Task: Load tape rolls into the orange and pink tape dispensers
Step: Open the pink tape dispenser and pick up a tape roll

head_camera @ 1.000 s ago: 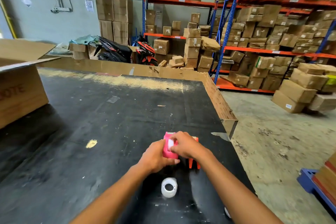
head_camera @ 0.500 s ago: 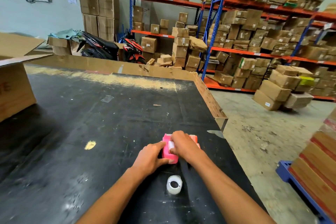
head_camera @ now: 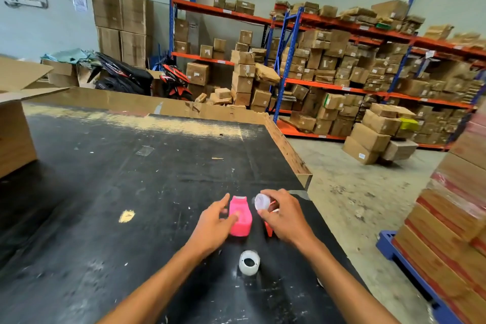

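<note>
Nearest to you, at about 6 o'clock on the black worktable (head_camera: 105, 192), a second white tape roll (head_camera: 249, 262) is standing on its own, untouched, with its dark core hole facing up. Just beyond it, toward 12 o'clock, your left hand (head_camera: 214, 225) is steadying the pink tape dispenser (head_camera: 239, 217), which is lying on the table; your fingers are spread loosely against its left side, pressing rather than clamping, though motion blur is making the exact contact hard to read. At about 1 o'clock from that dispenser, your right hand (head_camera: 285, 216) is pinching a small white tape roll (head_camera: 262, 202) between thumb and fingertips, holding it clear of the table and just beside the pink body. The orange tape dispenser (head_camera: 268, 229) is mostly hiding under your right hand, with only a sliver showing. You appear to be working on the pink one first, and the roll is not yet seated. The next move likely calls for turning the roll so its core lines up with the dispenser's cavity, then easing it in while your left hand is bracing the body. Farther off, toward 10 o'clock, an open cardboard box (head_camera: 13, 134) is sitting at the table's edge.
</note>
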The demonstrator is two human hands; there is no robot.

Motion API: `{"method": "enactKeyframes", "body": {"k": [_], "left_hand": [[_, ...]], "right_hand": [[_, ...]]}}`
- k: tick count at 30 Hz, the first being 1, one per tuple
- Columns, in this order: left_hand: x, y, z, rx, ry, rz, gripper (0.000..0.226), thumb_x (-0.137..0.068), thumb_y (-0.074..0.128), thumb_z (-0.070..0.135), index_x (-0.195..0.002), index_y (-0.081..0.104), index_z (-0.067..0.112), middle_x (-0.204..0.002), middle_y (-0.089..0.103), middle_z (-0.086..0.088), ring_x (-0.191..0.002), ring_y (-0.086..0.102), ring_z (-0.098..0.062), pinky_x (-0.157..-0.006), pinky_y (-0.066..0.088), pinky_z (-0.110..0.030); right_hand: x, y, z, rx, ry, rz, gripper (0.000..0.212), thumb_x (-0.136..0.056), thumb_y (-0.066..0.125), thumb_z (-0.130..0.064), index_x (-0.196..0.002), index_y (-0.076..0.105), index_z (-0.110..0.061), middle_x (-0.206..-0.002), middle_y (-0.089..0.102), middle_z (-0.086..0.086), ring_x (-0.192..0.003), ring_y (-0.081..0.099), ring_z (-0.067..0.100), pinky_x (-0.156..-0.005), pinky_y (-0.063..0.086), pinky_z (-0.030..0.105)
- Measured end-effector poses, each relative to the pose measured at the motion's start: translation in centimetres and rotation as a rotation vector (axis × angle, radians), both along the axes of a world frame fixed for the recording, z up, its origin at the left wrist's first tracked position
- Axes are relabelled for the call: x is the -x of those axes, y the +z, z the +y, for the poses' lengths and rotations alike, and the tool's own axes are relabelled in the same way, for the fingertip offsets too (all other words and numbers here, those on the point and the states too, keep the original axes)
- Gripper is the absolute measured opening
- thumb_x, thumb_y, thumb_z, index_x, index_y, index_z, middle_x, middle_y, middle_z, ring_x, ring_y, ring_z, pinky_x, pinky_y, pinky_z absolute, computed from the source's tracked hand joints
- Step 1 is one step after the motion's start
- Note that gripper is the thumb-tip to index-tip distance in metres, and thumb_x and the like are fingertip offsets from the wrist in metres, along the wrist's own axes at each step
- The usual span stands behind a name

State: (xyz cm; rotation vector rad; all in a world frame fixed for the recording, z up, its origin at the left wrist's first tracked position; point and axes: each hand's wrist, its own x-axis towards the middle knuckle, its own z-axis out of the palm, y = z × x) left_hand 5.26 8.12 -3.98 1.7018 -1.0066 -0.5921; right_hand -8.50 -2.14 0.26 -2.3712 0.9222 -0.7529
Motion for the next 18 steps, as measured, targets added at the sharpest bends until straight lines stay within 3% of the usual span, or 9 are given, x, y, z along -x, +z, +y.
{"method": "enactKeyframes", "body": {"k": [2,4,6,9,14,16,18], "left_hand": [[1.5,1.2,0.6,0.103,0.052,0.333,0.032,-0.094,0.054,0.024,-0.107,0.069,-0.001,-0.089,0.071,-0.010,-0.081,0.066,-0.018,-0.086,0.057,-0.041],[2.8,2.0,1.0,0.126,0.042,0.506,0.038,-0.093,0.056,0.030,-0.087,0.072,-0.004,-0.078,0.072,-0.017,-0.070,0.069,-0.023,-0.071,0.060,-0.033],[3.8,2.5,1.5,0.150,0.034,0.560,0.041,-0.092,0.058,0.029,-0.088,0.072,-0.010,-0.077,0.071,-0.020,-0.066,0.069,-0.022,-0.062,0.059,-0.022],[4.6,2.2,1.9,0.174,0.019,0.589,0.041,-0.090,0.061,0.029,-0.088,0.073,-0.010,-0.075,0.072,-0.018,-0.061,0.068,-0.016,-0.058,0.056,-0.016],[5.9,1.1,2.9,0.093,-0.077,0.661,0.030,-0.091,0.060,0.017,-0.090,0.071,-0.011,-0.088,0.073,-0.027,-0.063,0.071,-0.020,-0.074,0.060,-0.025],[6.4,1.1,3.3,0.062,-0.085,0.675,0.022,-0.090,0.061,0.011,-0.088,0.071,-0.008,-0.086,0.072,-0.022,-0.061,0.071,-0.017,-0.075,0.059,-0.025],[6.6,1.0,3.7,0.052,-0.055,0.682,0.014,-0.089,0.059,0.006,-0.087,0.069,-0.004,-0.086,0.070,-0.019,-0.063,0.071,-0.017,-0.072,0.059,-0.022]], "right_hand": [[0.5,0.4,1.2,0.010,0.033,-0.016,0.038,-0.079,0.068,-0.004,-0.116,0.066,-0.011,-0.092,0.055,0.007,-0.072,0.056,0.009,-0.066,0.041,0.004],[0.9,0.7,2.7,0.036,0.079,-0.021,0.042,-0.079,0.069,-0.005,-0.120,0.064,-0.012,-0.096,0.060,0.012,-0.082,0.060,0.018,-0.074,0.047,0.015],[1.5,0.9,4.5,0.075,0.101,-0.050,0.042,-0.080,0.069,-0.006,-0.121,0.064,-0.013,-0.100,0.064,0.013,-0.091,0.061,0.024,-0.082,0.049,0.030],[2.5,0.6,6.1,0.120,0.122,-0.111,0.041,-0.076,0.063,0.000,-0.113,0.067,-0.017,-0.099,0.069,0.000,-0.090,0.062,0.022,-0.078,0.051,0.034],[5.1,-1.1,6.5,0.055,0.050,-0.034,0.047,-0.080,0.064,-0.013,-0.126,0.057,-0.019,-0.107,0.069,0.006,-0.087,0.064,0.020,-0.076,0.055,0.040],[6.1,-1.4,6.1,0.118,0.005,0.032,0.029,-0.081,0.062,-0.017,-0.110,0.061,-0.019,-0.095,0.068,0.006,-0.080,0.062,0.025,-0.070,0.054,0.044],[7.1,-1.6,5.5,0.201,-0.033,0.216,0.008,-0.084,0.054,-0.019,-0.090,0.058,-0.016,-0.089,0.066,0.007,-0.079,0.059,0.030,-0.067,0.052,0.044]]}}
